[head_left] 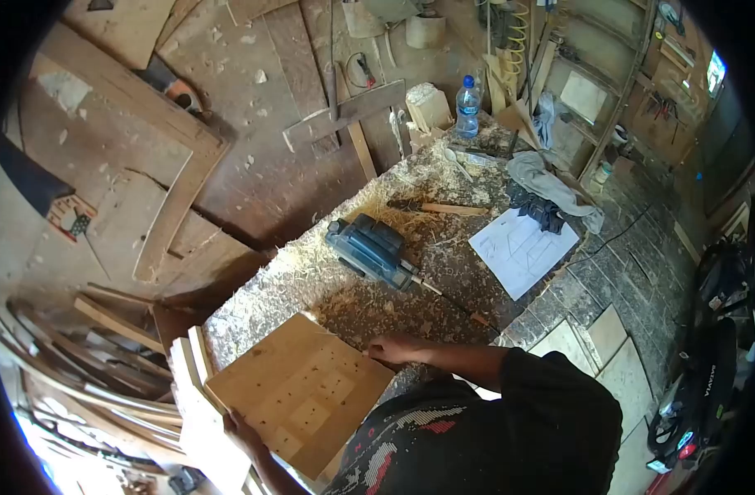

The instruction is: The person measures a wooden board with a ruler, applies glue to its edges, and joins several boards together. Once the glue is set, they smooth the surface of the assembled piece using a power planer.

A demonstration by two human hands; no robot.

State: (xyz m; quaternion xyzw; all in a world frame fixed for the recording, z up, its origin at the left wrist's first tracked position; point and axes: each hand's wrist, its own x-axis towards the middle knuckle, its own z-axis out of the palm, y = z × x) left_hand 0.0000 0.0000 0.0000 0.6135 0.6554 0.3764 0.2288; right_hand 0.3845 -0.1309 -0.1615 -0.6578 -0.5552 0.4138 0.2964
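A flat wooden board (303, 388) with dark specks and paler patches lies tilted in front of my torso, at the near edge of the bench. The fingers of my left hand (244, 436) are wrapped round its left edge. At the board's upper right edge, near the corner, my right hand (392, 348) is closed, its curled fingers against the wood. Beyond the board, a blue power planer (371, 249) lies on its side on the shaving-covered bench (262, 309), its cord running right.
A paper drawing (523, 250), a grey cloth (551, 183), a wooden-handled tool (453, 209) and a water bottle (467, 107) lie or stand farther back. Curved wood pieces (105, 396) are stacked at left; tiles (625, 379) lie at right.
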